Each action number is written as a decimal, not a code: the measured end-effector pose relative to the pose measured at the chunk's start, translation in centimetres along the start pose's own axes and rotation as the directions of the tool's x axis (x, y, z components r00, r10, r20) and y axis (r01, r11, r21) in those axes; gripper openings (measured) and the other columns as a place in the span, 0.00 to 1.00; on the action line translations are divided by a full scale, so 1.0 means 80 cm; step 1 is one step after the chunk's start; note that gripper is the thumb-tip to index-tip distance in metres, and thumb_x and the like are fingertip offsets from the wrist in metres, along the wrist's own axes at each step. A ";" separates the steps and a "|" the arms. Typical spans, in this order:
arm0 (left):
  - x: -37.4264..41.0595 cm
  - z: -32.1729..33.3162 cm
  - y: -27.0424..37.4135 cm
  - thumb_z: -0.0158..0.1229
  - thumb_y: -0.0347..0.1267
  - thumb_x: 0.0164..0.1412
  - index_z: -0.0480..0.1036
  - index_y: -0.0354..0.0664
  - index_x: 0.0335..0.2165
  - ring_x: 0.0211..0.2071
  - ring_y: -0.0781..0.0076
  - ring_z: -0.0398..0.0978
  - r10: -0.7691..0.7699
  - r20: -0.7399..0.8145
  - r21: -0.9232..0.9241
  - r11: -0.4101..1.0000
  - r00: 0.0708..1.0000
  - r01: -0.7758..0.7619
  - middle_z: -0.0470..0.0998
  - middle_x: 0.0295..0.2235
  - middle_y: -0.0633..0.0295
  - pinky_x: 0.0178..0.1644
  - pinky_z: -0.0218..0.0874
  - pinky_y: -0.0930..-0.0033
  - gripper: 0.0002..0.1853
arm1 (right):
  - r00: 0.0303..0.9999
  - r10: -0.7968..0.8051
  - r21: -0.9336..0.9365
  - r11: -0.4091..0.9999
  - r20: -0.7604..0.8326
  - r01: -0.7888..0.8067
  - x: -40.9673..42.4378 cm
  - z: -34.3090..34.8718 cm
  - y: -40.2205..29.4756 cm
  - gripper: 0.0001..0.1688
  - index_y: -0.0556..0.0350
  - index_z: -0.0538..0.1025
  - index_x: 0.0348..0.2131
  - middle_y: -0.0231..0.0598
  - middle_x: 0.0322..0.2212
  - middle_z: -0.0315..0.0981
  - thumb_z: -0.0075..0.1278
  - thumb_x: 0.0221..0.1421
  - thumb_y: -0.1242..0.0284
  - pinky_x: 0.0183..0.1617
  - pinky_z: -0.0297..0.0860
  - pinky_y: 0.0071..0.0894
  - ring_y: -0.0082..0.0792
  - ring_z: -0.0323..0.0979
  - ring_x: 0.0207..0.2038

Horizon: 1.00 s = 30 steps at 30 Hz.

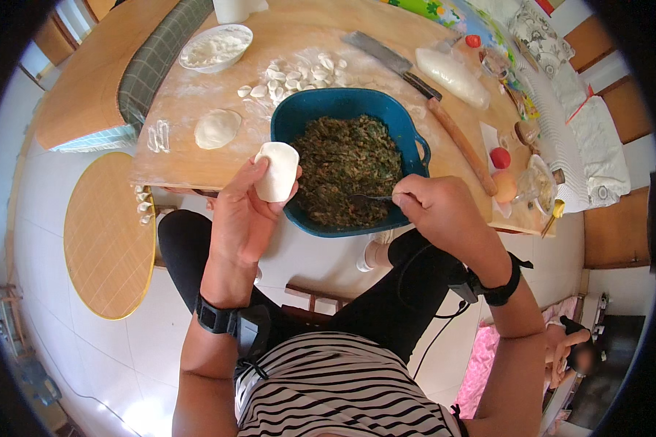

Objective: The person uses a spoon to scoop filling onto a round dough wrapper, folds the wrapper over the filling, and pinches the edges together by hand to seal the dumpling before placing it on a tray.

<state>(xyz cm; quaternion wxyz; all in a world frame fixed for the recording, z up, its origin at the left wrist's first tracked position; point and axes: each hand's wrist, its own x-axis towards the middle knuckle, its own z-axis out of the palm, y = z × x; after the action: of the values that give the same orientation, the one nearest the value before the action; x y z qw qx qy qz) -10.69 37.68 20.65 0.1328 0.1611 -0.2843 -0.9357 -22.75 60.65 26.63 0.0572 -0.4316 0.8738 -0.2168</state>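
My left hand (pixel 246 213) holds a thin, flat dough wrapper (pixel 277 172) up at the left rim of a blue plastic basin (pixel 300 106). The thumb rests on the wrapper's face. Chopped green and brown filling (pixel 350 158) covers the inside of the basin. From the right, my right hand (pixel 437 207) pinches the handle of a metal spoon (pixel 369 197), whose bowl end is sunk in the filling and partly hidden. Behind the basin lie several small floured dough pieces (pixel 292 76). A flattened round of dough (pixel 217 129) rests on the table to the left.
A bowl of flour (pixel 216 49) stands at the back left. Right of the basin lie a cleaver (pixel 380 52), a wooden rolling pin (pixel 462 145) and a filled plastic bag (pixel 452 76). Several dumplings sit on a round board (pixel 109 235) below the table. Another person (pixel 566 349) is at far right.
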 end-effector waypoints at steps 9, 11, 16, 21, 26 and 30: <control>0.002 -0.005 0.000 0.52 0.33 0.61 0.65 0.33 0.48 0.41 0.65 0.75 -0.014 0.009 -0.001 1.000 1.000 0.014 0.75 0.42 0.52 0.45 0.70 0.70 0.19 | 0.949 0.232 0.338 0.894 0.215 -0.295 0.004 -0.011 0.010 0.07 0.62 0.74 0.26 0.32 0.14 0.68 0.49 0.52 0.74 0.21 0.63 0.21 0.20 0.67 0.17; 0.004 -0.007 -0.001 0.52 0.33 0.61 0.65 0.33 0.48 0.41 0.65 0.75 -0.022 0.007 0.003 1.000 1.000 0.022 0.75 0.42 0.52 0.45 0.70 0.70 0.19 | 0.901 0.329 0.430 0.796 0.283 -0.426 0.004 -0.018 0.004 0.09 0.62 0.75 0.25 0.36 0.14 0.70 0.49 0.51 0.73 0.22 0.65 0.24 0.24 0.70 0.17; 0.002 -0.001 -0.001 0.51 0.31 0.62 0.65 0.31 0.48 0.39 0.68 0.77 -0.016 -0.031 -0.045 0.999 0.999 0.015 0.75 0.42 0.50 0.39 0.73 0.75 0.18 | 0.910 0.321 0.446 0.796 0.262 -0.409 0.006 -0.023 0.005 0.09 0.62 0.75 0.25 0.33 0.14 0.70 0.50 0.52 0.73 0.22 0.64 0.22 0.21 0.69 0.18; 0.002 -0.005 0.000 0.52 0.34 0.61 0.64 0.32 0.49 0.42 0.64 0.75 -0.026 0.010 -0.004 1.000 1.000 0.026 0.74 0.42 0.51 0.44 0.70 0.71 0.21 | 0.998 0.048 0.197 0.979 0.040 -0.055 0.006 -0.006 0.014 0.06 0.59 0.74 0.29 0.36 0.18 0.71 0.50 0.55 0.74 0.24 0.64 0.23 0.28 0.69 0.19; -0.001 0.001 0.001 0.52 0.34 0.61 0.63 0.32 0.49 0.42 0.65 0.75 -0.014 -0.050 0.033 0.999 0.999 0.015 0.74 0.43 0.50 0.44 0.70 0.71 0.21 | 0.992 -0.112 -0.010 0.994 0.060 0.113 0.017 0.002 0.002 0.05 0.56 0.75 0.30 0.44 0.25 0.73 0.50 0.54 0.73 0.29 0.68 0.33 0.47 0.72 0.26; 0.001 0.000 0.001 0.52 0.34 0.61 0.63 0.32 0.49 0.42 0.65 0.75 -0.020 -0.021 0.042 0.999 1.000 0.021 0.74 0.42 0.50 0.45 0.70 0.71 0.21 | 0.984 -0.163 0.043 0.986 0.075 0.160 0.025 0.010 0.003 0.05 0.55 0.75 0.28 0.44 0.22 0.72 0.50 0.53 0.72 0.29 0.67 0.38 0.47 0.72 0.26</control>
<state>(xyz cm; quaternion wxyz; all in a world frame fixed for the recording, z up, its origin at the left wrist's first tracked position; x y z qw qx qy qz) -10.77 37.55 20.67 0.1228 0.1762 -0.3008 -0.9292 -23.93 58.97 25.99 0.0816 -0.5079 0.8289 -0.2199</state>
